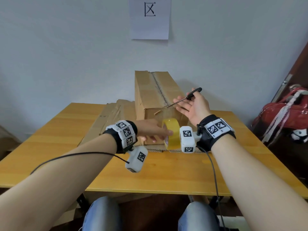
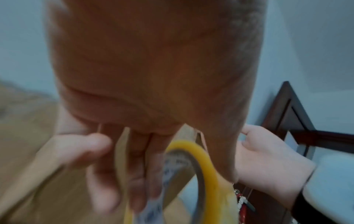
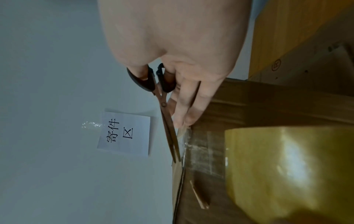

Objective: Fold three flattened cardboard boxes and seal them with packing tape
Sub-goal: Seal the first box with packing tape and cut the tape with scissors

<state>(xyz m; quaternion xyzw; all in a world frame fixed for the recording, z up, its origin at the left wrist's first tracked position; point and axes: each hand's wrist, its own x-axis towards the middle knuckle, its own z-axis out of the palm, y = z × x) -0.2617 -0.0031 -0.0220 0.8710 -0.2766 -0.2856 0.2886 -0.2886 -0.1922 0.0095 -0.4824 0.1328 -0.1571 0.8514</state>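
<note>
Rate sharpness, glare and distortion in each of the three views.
Head: sharp, evenly lit, wide-angle bowing at the edges. Left wrist: motion-blurred, the left hand dim and filling the frame. Right wrist: sharp on the scissors, glare on the tape roll, picture turned sideways.

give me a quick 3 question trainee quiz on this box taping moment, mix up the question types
1. Multiple choice: what does the right hand hold? A) a marker B) scissors C) a knife
2. True or false: the roll of yellow packing tape lies flat on the wooden table, with no hand on it.
3. Fill in: the folded cardboard box rests on a layer of flattened ______.

Key
1. B. The black-handled scissors point their blades at the near top edge of the box.
2. False. The left hand holds the roll on edge in front of the box.
3. Cardboard: the flattened cardboard lies under and to the left of the box.
</note>
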